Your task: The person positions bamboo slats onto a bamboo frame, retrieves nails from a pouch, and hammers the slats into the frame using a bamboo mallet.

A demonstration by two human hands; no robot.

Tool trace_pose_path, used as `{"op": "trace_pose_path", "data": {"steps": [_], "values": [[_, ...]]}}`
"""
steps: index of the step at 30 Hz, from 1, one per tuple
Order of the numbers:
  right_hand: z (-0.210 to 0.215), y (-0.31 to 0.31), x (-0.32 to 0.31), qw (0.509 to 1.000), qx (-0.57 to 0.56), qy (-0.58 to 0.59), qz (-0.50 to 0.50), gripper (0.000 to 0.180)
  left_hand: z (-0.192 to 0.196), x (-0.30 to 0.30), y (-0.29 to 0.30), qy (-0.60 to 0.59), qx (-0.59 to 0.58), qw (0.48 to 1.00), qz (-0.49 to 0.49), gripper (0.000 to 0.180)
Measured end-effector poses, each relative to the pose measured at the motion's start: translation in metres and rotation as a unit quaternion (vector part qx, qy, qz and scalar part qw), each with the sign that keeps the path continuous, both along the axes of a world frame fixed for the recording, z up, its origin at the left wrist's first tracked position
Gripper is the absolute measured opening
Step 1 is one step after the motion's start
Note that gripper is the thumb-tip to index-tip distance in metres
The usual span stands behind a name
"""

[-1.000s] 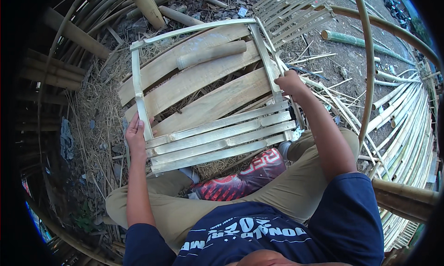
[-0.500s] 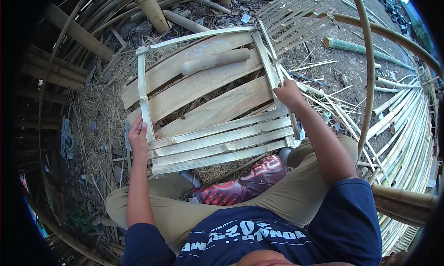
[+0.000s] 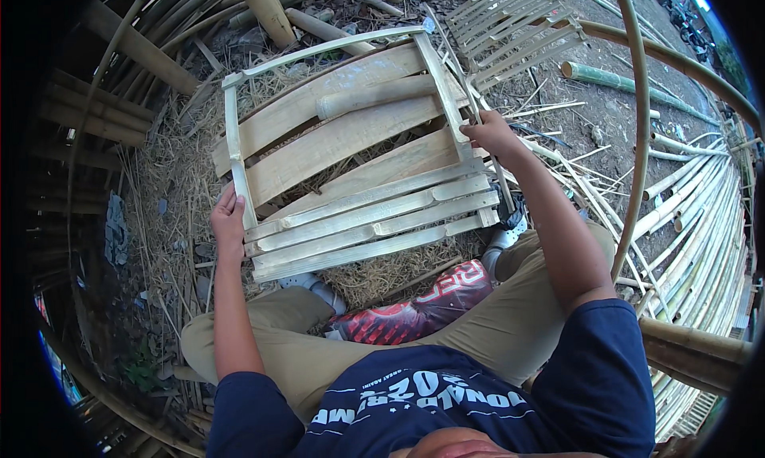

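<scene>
A rectangular frame of pale split bamboo (image 3: 233, 123), with several slats across its near end, is held up in front of me. My left hand (image 3: 229, 219) is closed round its left rail, thumb on top. On the opposite side my right hand (image 3: 492, 135) grips the right rail. A long thin strip (image 3: 454, 47) runs alongside that rail, by the right hand; whether the fingers hold it too, I cannot tell. Under the frame lie broad wooden planks (image 3: 335, 155), and a round bamboo piece (image 3: 374, 96) rests across them.
A slatted bamboo panel (image 3: 518, 31) lies beyond the frame at the far right. Many bamboo poles (image 3: 685, 211) are piled on the right, beside a curved upright pole (image 3: 640, 123). A red and black sack (image 3: 422, 306) lies between my legs. Thick bamboo posts (image 3: 263, 11) stand at the back.
The bamboo frame has shifted slightly away from me and to the left, both hands moving with it. More straw-covered ground shows between its near edge and the sack.
</scene>
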State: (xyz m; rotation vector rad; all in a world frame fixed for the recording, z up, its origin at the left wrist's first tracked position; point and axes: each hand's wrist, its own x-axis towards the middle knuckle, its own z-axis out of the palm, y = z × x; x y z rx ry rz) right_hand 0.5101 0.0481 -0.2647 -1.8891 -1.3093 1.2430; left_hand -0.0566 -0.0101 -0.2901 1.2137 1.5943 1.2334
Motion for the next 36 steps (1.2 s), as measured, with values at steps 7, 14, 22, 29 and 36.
{"op": "trace_pose_path", "data": {"steps": [7, 14, 22, 29, 36], "values": [[0.002, 0.004, -0.004, 1.000, -0.004, 0.014, 0.005, 0.037, 0.017, 0.001, -0.005, 0.061, -0.045, 0.997, 0.002, 0.046], [0.009, 0.002, -0.009, 0.988, 0.034, -0.150, 0.032, 0.038, 0.034, 0.014, -0.006, 0.092, -0.074, 0.993, 0.008, 0.048], [-0.002, 0.015, 0.005, 0.998, 0.023, -0.061, -0.011, 0.039, 0.023, 0.013, -0.012, 0.116, -0.083, 0.990, -0.019, 0.051], [0.009, 0.014, 0.014, 0.993, 0.059, 0.050, -0.084, 0.031, 0.021, 0.022, -0.013, 0.063, -0.077, 0.995, -0.009, 0.051], [0.014, 0.013, -0.001, 0.984, 0.060, 0.155, -0.059, 0.022, 0.023, 0.015, -0.003, 0.061, -0.050, 0.996, 0.036, 0.047]]}}
